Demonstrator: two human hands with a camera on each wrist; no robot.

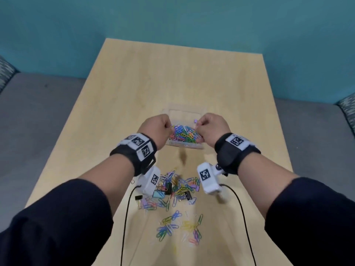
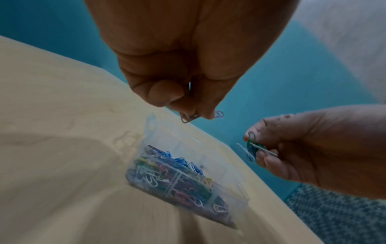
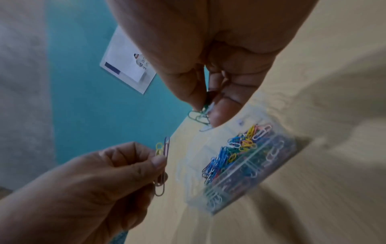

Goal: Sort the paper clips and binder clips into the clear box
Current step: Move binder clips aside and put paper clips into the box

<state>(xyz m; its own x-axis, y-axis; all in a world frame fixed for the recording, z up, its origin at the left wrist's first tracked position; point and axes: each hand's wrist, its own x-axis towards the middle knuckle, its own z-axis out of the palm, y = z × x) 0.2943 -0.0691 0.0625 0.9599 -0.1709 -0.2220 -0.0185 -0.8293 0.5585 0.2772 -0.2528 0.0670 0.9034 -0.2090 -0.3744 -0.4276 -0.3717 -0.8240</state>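
Nearest, along the near edge of the desk [image 1: 134,89]: a small scatter of loose paper clips [image 1: 178,227], mixed colours, lying flat. Just beyond, between the two forearms, a denser heap [image 1: 169,191] of paper clips with several binder clips [image 1: 187,194] among them, black ones and a pale blue one. One black binder clip [image 1: 138,198] apart at the heap's left edge.

Farther still, mid-desk: the clear box [image 1: 184,145], lid open toward the far side, divided into compartments. Near compartments already heaped with coloured paper clips [image 3: 240,148]; far compartments look mostly bare, apart from one small purple piece, too small to identify. No binder clips recognisable inside.

Left hand [image 1: 155,127] above the box's left edge, fingers curled, pinching a few clips [image 2: 191,116], a pink one and a greyish one showing at the fingertips. Right hand [image 1: 211,127] above the right edge, likewise pinched on a small bunch [image 3: 200,115], green and white among them. Both held over the box, well clear of the desk, close but not touching each other.

By the look of it, well under way but not finished: a good share of paper clips boxed, two handfuls poised for release, both piles and seemingly every binder clip still to go.
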